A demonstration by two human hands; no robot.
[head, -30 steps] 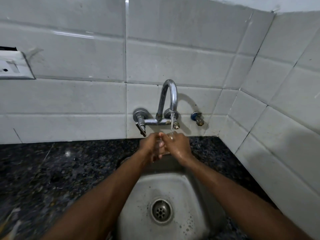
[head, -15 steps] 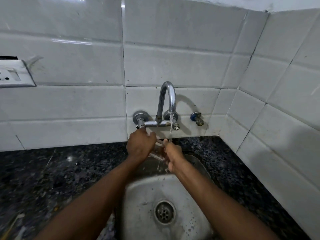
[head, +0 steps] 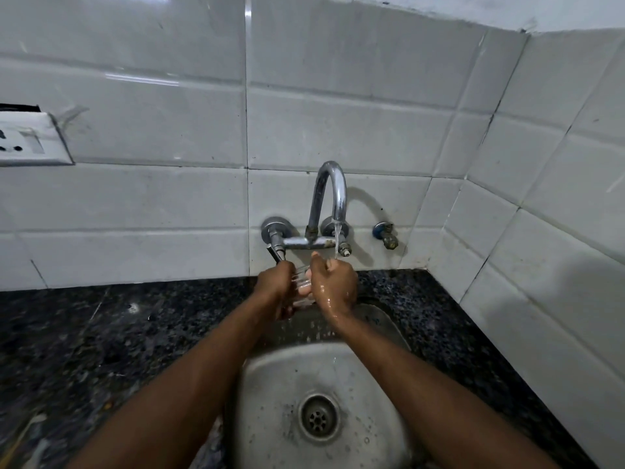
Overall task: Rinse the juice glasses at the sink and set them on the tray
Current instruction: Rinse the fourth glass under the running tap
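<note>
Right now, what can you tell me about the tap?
The tap is shiny silver metal, fixed to the white tiled wall above the sink. Its spout curves up and over like a hook. A crossbar joins two round wall plates, with a dark lever at the left end. It is on: a thin stream of water falls onto the right hand. The left hand is just below the lever.

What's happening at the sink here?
A person is rinsing a clear glass under the running tap. The left hand and the wet right hand hold it between them, over the back of the steel sink. Water falls at the right hand's fingers. No tray is in view, so nothing is set aside yet that can be seen.
</note>
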